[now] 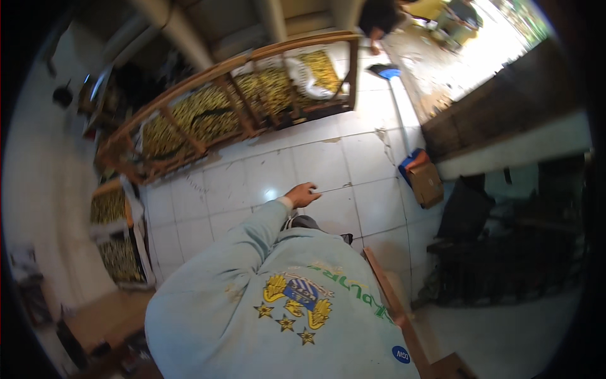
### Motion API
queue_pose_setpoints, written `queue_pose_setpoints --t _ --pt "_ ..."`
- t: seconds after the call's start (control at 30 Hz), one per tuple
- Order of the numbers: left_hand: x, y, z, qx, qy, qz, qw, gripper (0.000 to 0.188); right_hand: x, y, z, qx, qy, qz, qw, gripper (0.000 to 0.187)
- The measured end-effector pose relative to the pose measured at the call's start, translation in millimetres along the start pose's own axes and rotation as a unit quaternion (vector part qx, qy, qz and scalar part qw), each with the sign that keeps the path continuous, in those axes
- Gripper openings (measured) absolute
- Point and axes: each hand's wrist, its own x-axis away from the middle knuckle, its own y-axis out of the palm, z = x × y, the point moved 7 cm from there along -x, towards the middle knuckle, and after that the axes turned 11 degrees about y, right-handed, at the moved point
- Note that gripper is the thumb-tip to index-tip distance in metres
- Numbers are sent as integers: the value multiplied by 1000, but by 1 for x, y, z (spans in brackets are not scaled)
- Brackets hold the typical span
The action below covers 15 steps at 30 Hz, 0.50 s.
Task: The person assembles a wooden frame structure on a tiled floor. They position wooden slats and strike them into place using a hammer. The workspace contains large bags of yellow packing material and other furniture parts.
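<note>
My left hand (304, 194) reaches out over the white tiled floor (252, 180), its arm in a light blue printed sleeve. The fingers are slightly bent and apart, with nothing visible in them. Just below the hand, a dark rounded thing (305, 222) shows past the hem of my shirt (252, 316); I cannot make out what it is. My right hand is out of sight. Beyond the hand stands a long low wooden frame (173, 123), filled with many small yellow-green pieces (211, 117) and a white sack (307, 79).
Two containers of similar pieces (120, 256) stand at the left. To the right are a blue-headed broom (388, 72), a cardboard box (426, 184) and a dark slatted bench (505, 265). A wooden bar (379, 275) runs beside me. Another person (379, 19) is at the far doorway.
</note>
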Motion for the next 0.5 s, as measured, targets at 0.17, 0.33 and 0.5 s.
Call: queue_pose_setpoints --t 0.17,0.33,0.5 --pt "51 -39 -63 92 -24 48 994 47 155 199 -99 225 -204 -261 916 60" --pt "186 -85 -237 201 -272 210 918 48 263 328 -206 309 -274 -298 861 60" --pt "358 -99 -314 219 -396 384 805 48 324 416 -308 418 -365 -264 789 60"
